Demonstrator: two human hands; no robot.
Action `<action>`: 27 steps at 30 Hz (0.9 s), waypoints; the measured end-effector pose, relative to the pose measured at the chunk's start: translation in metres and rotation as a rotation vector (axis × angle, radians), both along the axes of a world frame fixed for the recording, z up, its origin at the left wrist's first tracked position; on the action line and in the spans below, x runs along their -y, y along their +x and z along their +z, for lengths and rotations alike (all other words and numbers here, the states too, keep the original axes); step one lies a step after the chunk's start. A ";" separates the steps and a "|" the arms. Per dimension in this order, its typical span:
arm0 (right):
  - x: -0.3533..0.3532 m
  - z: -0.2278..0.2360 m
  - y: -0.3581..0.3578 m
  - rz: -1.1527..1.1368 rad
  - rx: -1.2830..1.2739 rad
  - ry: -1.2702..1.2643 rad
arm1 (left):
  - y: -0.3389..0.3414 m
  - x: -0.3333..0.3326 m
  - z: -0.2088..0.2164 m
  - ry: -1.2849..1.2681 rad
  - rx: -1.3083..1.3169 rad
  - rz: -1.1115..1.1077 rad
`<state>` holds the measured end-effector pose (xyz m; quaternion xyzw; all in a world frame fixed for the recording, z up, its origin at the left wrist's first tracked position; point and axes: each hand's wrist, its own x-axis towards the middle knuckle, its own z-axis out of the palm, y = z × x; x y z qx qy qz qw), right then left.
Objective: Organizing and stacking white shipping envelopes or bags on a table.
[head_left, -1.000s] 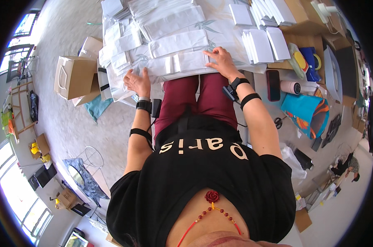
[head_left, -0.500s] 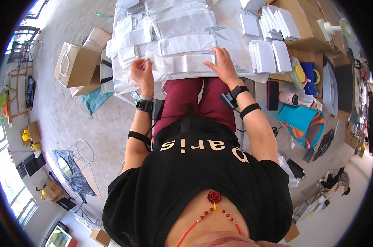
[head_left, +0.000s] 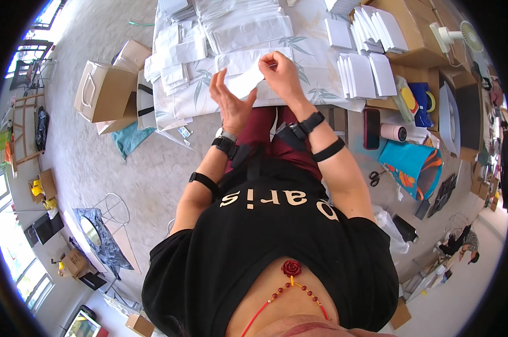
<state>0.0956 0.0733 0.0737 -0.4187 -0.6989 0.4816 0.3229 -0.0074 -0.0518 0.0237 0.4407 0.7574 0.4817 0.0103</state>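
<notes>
Two bare hands work together at the near edge of the surface (head_left: 322,84), which is covered in a white sheet printed with leaf sprays. The right hand (head_left: 285,80) pinches one end of a white strip (head_left: 245,82) between thumb and forefinger. The left hand (head_left: 232,106) is spread around the strip's other end, its thumb well parted from its fingers (whether any of them touch the strip, I cannot tell). The strip slants between the two hands, its upper right end in the right hand's grasp, and partly overlaps in view a flat white piece (head_left: 227,60) lying just beyond.

Farther off is a broad pile of white sheets (head_left: 248,31); to its left, smaller white bundles (head_left: 182,50) overlap one another. On the right of the surface stand rows of white packets (head_left: 358,76), with a cardboard box (head_left: 414,48) and a small fan (head_left: 447,38) behind them.

Near the right forearm are a dark phone (head_left: 372,129), a pink cylinder (head_left: 390,131), a blue bag (head_left: 406,163) with orange trim, and scissors (head_left: 374,178). At the left, a brown carton (head_left: 99,92) with a handle sits beside the surface, and a teal cloth (head_left: 131,139) hangs below it.
</notes>
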 end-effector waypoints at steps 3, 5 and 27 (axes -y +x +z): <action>-0.011 0.014 0.021 0.033 -0.076 -0.045 | -0.014 0.019 -0.036 -0.157 -0.010 0.097; -0.021 0.012 0.039 0.035 -0.105 -0.025 | -0.018 0.023 -0.051 -0.187 -0.072 0.139; -0.073 -0.090 0.165 -0.198 0.161 -0.072 | -0.024 0.012 -0.068 -0.180 -0.100 -0.114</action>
